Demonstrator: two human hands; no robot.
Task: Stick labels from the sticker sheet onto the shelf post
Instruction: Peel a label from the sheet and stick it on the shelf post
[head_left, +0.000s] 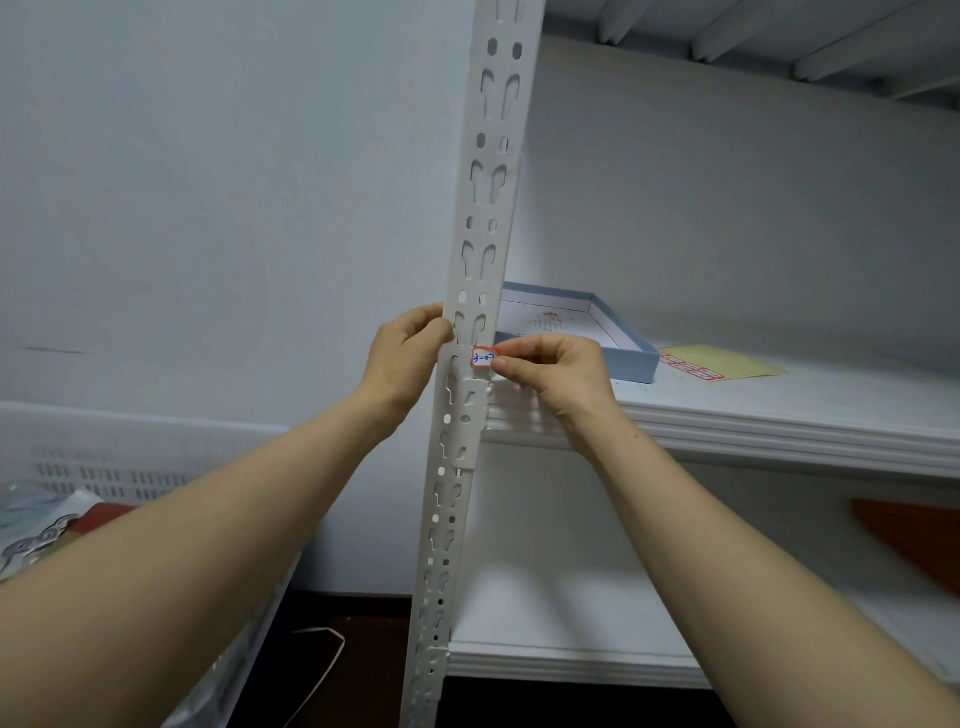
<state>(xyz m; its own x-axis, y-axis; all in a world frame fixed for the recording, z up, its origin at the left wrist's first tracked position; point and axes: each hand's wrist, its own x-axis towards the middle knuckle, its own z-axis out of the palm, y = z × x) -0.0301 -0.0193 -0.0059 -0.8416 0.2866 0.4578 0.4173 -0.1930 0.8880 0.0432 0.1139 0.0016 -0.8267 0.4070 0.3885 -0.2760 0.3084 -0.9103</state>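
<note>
Head view: white slotted shelf post (488, 205) runs from 12 to 6 o'clock through the frame centre, leaning slightly. Left hand (405, 353) grips the post's left edge, fingers curled round it, thumb on the front face. Right hand (556, 369) pinches a red-bordered white label (483, 358) by its right end, thumb and forefinger closed on it. Label sits against the post's right edge, at 3 o'clock of the left hand; blue handwriting on it. Yellow sticker sheet (727, 361) lies flat on the shelf (779, 421) at 3 o'clock of the right hand, just beside a blue box (631, 361). White crate (104, 467) at 8 o'clock.
</note>
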